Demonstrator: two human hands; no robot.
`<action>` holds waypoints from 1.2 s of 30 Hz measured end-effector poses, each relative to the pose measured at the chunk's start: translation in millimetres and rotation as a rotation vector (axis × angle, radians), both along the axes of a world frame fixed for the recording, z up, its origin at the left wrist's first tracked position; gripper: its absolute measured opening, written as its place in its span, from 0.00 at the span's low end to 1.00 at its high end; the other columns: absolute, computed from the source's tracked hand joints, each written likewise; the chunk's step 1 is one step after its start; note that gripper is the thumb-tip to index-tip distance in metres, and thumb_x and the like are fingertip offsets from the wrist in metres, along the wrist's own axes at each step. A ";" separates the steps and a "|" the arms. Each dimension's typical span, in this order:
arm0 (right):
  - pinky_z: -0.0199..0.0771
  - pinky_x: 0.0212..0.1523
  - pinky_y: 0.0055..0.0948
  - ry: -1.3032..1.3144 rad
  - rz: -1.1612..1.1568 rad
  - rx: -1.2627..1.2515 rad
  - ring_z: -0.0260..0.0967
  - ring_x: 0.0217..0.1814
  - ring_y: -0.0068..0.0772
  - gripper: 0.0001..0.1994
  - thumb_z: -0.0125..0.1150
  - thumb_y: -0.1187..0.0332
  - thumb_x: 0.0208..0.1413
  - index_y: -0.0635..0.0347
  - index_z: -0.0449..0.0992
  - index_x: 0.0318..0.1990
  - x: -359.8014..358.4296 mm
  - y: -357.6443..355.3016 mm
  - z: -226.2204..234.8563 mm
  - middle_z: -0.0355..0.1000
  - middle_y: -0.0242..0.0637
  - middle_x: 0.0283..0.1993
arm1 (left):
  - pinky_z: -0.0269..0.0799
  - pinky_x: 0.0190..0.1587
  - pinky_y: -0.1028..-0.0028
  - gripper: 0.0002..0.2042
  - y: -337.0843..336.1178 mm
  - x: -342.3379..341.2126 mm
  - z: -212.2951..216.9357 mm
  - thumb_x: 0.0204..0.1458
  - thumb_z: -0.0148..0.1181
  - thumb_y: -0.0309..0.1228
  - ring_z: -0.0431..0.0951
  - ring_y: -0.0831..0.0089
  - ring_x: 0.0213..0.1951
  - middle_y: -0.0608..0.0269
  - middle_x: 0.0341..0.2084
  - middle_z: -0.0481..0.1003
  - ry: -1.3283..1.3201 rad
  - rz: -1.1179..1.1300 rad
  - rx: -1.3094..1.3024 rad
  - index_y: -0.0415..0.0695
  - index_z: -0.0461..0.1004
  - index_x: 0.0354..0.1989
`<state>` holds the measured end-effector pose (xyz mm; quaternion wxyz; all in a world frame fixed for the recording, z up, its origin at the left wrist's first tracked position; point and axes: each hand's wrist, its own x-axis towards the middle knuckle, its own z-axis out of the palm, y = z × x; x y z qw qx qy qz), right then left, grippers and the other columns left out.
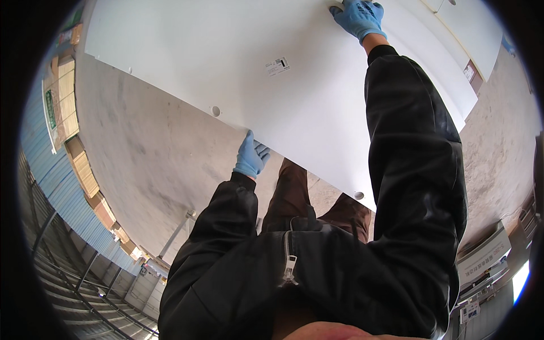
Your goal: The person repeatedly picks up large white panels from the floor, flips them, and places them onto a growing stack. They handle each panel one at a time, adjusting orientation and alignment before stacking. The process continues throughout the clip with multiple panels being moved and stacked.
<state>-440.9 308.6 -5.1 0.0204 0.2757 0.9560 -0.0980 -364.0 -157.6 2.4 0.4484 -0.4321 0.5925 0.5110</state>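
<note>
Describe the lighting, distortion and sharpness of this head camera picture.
Head view: even daylight, no hard glare on the white panel; strong fisheye bending, so the panel's near edge and the blue wall curve toward a black rim; left hand and right hand in blue gloves look sharp; bright overexposed patch at lower right.

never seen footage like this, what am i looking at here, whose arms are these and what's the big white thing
This is one picture from a wide fisheye camera worn on a person's head, looking down, so straight edges look bent and the dark ring is the lens rim. The arms in black jacket sleeves are the wearer's own. Both hands wear blue gloves. The left hand grips the near edge of a large white panel, and the right hand reaches to its far edge. The panel has small round holes near its edge and a small sticker. Below it is a grey concrete floor. Stacked cardboard boxes line a blue corrugated wall on the left.
</note>
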 end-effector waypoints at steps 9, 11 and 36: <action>0.57 0.60 0.51 -0.094 -0.013 -0.035 0.77 0.47 0.47 0.27 0.49 0.42 0.62 0.56 0.85 0.39 -8.0 7.4 -1.4 0.82 0.44 0.39 | 0.51 0.73 0.57 0.41 9.1 12.5 -4.7 0.61 0.43 0.67 0.60 0.55 0.70 0.55 0.70 0.61 0.100 -0.001 0.005 0.47 0.58 0.72; 0.58 0.57 0.46 -0.089 -0.003 0.050 0.79 0.43 0.44 0.27 0.49 0.39 0.62 0.51 0.86 0.36 -10.8 11.3 -4.0 0.82 0.40 0.35 | 0.50 0.73 0.57 0.39 9.5 12.1 -6.0 0.63 0.42 0.64 0.58 0.56 0.71 0.56 0.70 0.59 0.108 -0.022 0.035 0.46 0.57 0.72; 0.40 0.73 0.62 -0.023 0.030 -0.046 0.71 0.62 0.52 0.28 0.50 0.42 0.62 0.56 0.84 0.47 -4.3 18.4 4.1 0.80 0.47 0.50 | 0.54 0.73 0.59 0.44 -6.5 16.7 -16.9 0.60 0.45 0.68 0.62 0.58 0.69 0.47 0.69 0.62 0.106 -0.059 0.001 0.41 0.56 0.72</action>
